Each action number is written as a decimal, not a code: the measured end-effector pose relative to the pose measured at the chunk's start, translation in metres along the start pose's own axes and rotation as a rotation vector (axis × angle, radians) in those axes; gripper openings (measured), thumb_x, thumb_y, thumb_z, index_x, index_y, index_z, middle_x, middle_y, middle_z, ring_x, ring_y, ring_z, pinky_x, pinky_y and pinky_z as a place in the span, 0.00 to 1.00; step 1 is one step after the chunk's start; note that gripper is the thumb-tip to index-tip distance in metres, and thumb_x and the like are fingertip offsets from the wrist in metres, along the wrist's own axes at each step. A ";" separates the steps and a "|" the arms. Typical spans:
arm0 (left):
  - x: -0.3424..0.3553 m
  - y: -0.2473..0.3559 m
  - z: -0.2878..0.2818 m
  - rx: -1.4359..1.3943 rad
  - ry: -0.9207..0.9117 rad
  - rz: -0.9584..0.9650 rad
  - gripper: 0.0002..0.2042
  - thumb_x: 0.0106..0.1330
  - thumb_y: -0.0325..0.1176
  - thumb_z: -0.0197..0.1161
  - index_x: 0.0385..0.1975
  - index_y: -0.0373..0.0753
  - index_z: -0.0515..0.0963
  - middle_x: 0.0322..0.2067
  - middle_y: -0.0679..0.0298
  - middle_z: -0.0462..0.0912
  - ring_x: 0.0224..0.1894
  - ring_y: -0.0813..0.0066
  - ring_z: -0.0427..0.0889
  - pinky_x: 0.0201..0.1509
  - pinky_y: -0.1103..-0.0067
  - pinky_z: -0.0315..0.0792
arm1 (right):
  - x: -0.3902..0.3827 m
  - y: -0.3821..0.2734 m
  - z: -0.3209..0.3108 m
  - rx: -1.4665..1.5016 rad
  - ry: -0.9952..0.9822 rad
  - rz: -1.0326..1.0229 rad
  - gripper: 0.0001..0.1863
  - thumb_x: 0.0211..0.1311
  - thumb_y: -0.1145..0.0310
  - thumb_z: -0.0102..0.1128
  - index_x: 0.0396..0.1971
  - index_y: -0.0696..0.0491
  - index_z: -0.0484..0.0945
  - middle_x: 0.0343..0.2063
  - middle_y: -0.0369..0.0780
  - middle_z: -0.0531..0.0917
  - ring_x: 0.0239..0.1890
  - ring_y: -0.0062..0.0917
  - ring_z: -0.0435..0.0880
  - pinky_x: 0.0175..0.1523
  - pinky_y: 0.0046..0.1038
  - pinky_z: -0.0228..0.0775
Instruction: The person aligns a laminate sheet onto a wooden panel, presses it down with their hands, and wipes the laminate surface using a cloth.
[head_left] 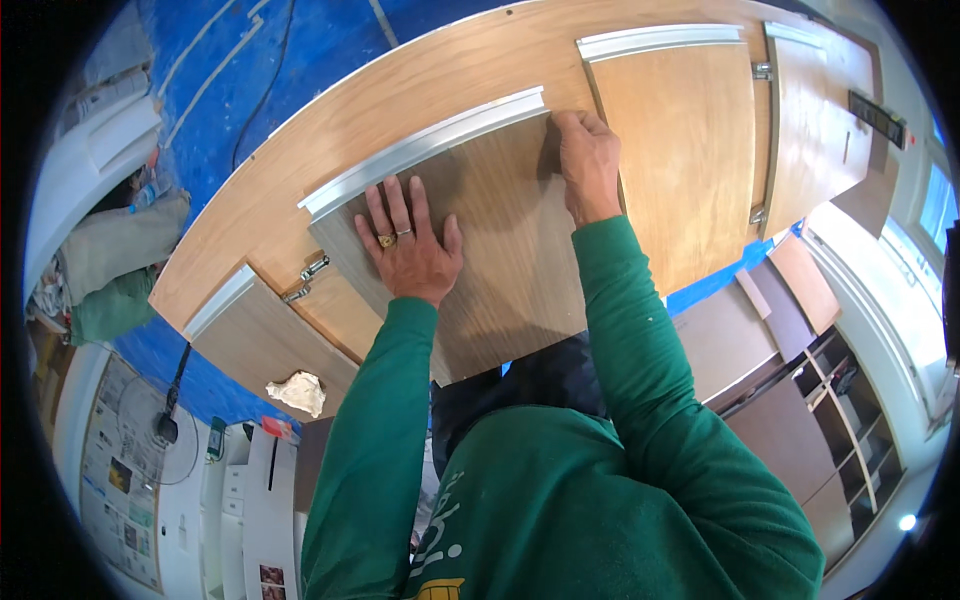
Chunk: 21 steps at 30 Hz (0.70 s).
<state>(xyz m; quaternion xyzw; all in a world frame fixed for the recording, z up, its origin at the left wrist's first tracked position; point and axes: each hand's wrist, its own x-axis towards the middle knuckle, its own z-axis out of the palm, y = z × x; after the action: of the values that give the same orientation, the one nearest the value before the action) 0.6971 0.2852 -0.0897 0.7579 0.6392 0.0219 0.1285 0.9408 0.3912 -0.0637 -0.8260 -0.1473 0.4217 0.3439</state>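
A brown wood-grain cabinet door [505, 260] lies in front of me on a wide light-wood board, with a silver metal edge strip [425, 145] along its far end. My left hand [415, 245] rests flat on the door near the strip, fingers spread, with rings on two of them. At the door's far right corner my right hand [588, 165] is closed, thumb and fingers pinching the edge. The fingertips there are partly hidden. A metal hinge [307, 278] shows beside the door's left edge.
A lighter door [680, 160] with hinges and another panel [815, 130] lie to the right; a level-like tool [878, 120] sits there. To the left, a crumpled whitish cloth [298, 393] lies on a smaller door [270, 345]. Blue sheeting [330, 50] covers the floor.
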 end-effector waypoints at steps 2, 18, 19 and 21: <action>-0.001 0.000 -0.001 -0.006 0.000 -0.012 0.40 0.75 0.52 0.62 0.83 0.42 0.60 0.87 0.54 0.46 0.88 0.46 0.42 0.86 0.42 0.39 | -0.004 0.005 0.002 -0.136 0.013 -0.098 0.14 0.69 0.63 0.69 0.42 0.61 0.87 0.36 0.43 0.87 0.40 0.29 0.84 0.48 0.35 0.77; -0.005 -0.002 -0.006 -0.189 -0.003 -0.076 0.34 0.79 0.50 0.60 0.82 0.49 0.65 0.87 0.63 0.49 0.88 0.53 0.44 0.86 0.41 0.43 | -0.058 0.067 0.009 -1.136 -0.577 -1.360 0.49 0.71 0.41 0.64 0.79 0.62 0.65 0.84 0.52 0.58 0.87 0.46 0.53 0.87 0.51 0.45; -0.005 -0.003 -0.006 -0.160 0.008 -0.073 0.33 0.80 0.50 0.59 0.82 0.50 0.65 0.87 0.62 0.49 0.88 0.53 0.44 0.86 0.41 0.44 | -0.059 0.067 0.010 -1.141 -0.566 -1.365 0.49 0.72 0.41 0.64 0.79 0.62 0.64 0.84 0.52 0.58 0.87 0.46 0.53 0.87 0.51 0.44; -0.003 -0.002 -0.006 -0.121 0.001 -0.068 0.34 0.80 0.52 0.59 0.82 0.50 0.65 0.87 0.61 0.49 0.88 0.54 0.44 0.87 0.42 0.44 | -0.060 0.068 0.010 -1.147 -0.538 -1.376 0.49 0.72 0.40 0.63 0.79 0.62 0.64 0.84 0.51 0.57 0.87 0.45 0.52 0.88 0.51 0.43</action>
<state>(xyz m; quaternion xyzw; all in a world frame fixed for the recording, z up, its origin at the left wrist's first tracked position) 0.6933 0.2841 -0.0837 0.7265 0.6623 0.0565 0.1745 0.8934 0.3146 -0.0795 -0.4751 -0.8642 0.1651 0.0121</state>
